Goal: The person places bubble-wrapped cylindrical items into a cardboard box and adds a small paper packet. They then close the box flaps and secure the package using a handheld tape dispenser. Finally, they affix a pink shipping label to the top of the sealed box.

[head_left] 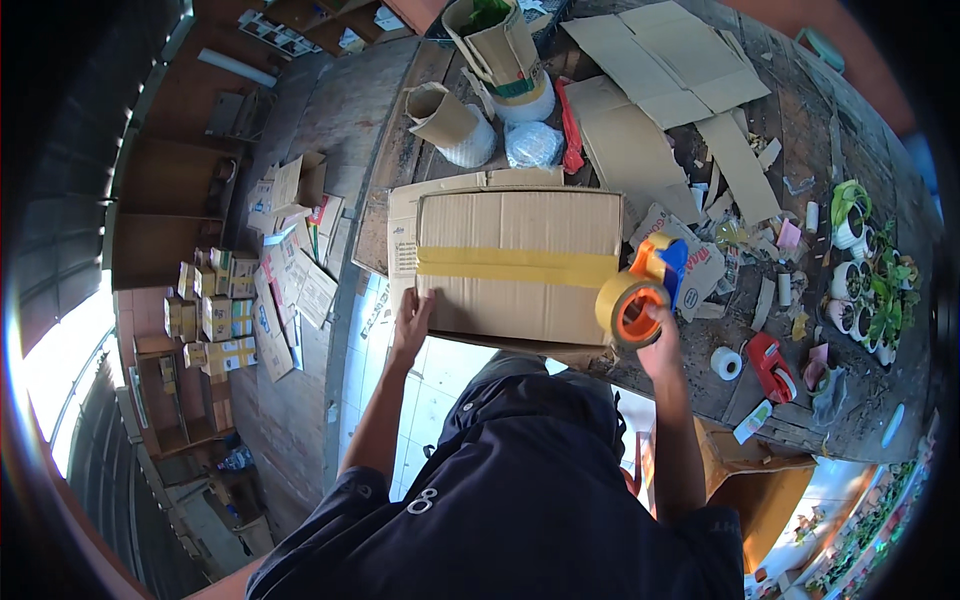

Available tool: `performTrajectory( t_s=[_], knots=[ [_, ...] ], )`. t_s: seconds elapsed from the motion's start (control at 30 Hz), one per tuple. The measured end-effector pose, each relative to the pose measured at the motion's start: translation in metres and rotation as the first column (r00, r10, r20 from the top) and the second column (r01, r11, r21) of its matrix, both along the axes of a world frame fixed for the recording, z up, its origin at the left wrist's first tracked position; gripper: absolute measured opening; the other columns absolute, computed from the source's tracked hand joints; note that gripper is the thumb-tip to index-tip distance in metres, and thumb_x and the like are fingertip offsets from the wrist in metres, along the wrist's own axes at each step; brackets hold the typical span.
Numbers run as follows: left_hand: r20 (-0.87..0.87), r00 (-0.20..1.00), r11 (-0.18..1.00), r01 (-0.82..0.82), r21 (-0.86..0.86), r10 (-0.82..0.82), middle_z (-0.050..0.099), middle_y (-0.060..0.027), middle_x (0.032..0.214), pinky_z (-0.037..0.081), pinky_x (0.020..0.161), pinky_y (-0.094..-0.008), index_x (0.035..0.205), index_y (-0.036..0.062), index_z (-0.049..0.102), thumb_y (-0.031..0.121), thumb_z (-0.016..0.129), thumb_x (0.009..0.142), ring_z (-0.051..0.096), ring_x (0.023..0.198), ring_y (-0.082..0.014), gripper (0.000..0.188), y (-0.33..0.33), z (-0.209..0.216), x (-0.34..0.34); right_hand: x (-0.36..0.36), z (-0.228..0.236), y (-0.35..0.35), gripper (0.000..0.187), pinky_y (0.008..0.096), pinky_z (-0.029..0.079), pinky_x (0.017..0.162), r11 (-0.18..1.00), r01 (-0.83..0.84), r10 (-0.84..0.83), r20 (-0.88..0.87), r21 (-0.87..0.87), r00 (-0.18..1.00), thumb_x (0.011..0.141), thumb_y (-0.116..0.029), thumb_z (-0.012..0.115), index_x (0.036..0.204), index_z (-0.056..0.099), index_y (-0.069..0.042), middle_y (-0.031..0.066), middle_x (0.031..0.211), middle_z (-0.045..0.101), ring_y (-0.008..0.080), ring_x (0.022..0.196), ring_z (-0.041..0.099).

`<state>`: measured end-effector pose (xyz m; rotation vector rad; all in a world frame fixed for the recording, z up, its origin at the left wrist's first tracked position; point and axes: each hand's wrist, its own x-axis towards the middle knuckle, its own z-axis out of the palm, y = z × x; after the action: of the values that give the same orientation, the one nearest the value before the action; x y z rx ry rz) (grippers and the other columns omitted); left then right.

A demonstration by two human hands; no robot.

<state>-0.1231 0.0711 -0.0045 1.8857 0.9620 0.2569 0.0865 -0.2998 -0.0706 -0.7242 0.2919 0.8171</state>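
Note:
A brown cardboard box (520, 312) lies in front of me at the table's near edge, a strip of yellowish tape (510, 265) running across its top. At its left near corner my left hand (412, 320) grips the side, fingertips against the cardboard. My right hand (660, 345) is closed on a tape dispenser (672, 262) with a blue and orange body. The tape roll (610, 300) on it has an orange core and overlaps the box's right edge. Part of the right hand's grip is hidden behind the roll.
Flattened cardboard (665, 70) and scraps spread over the far right. Wrapped pots (468, 135) stand behind the box. To the right are a red tape dispenser (768, 368), a white roll (726, 363) and potted plants (880, 300). Small taped boxes (225, 315) sit stacked at left.

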Motion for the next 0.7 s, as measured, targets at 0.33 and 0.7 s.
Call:
performTrajectory(
  t_s=[0.33, 0.7],
  knots=[
    [0.054, 0.994, 0.929, 0.064, 0.364, -0.090, 0.059, -0.0212, 0.133, 0.050, 0.100, -0.0433, 0.144, 0.0053, 0.049, 0.032, 0.067, 0.099, 0.060, 0.121, -0.0321, 0.055, 0.041, -0.011, 0.010, -0.011, 0.006, -0.023, 0.053, 0.0460, 0.041, 0.113, 0.907, 0.380, -0.391, 0.026, 0.182, 0.920, 0.093, -0.026, 0.060, 0.141, 0.050, -0.006, 0.0094, 0.138, 0.059, 0.0260, 0.131, 0.055],
    [-0.300, 0.846, 0.789, 0.524, 0.320, -0.440, 0.074, -0.0136, 0.117, 0.056, 0.089, -0.0392, 0.127, 0.0162, 0.071, 0.038, 0.065, 0.098, 0.072, 0.104, -0.0298, 0.036, 0.070, 0.030, 0.143, -0.123, 0.045, 0.024, 0.088, 0.0678, 0.022, 0.119, 0.914, 0.328, -0.268, -0.249, 0.241, 0.931, 0.081, -0.043, 0.061, 0.158, 0.032, -0.012, 0.0179, 0.161, 0.033, 0.0474, 0.152, 0.023]
  ],
)
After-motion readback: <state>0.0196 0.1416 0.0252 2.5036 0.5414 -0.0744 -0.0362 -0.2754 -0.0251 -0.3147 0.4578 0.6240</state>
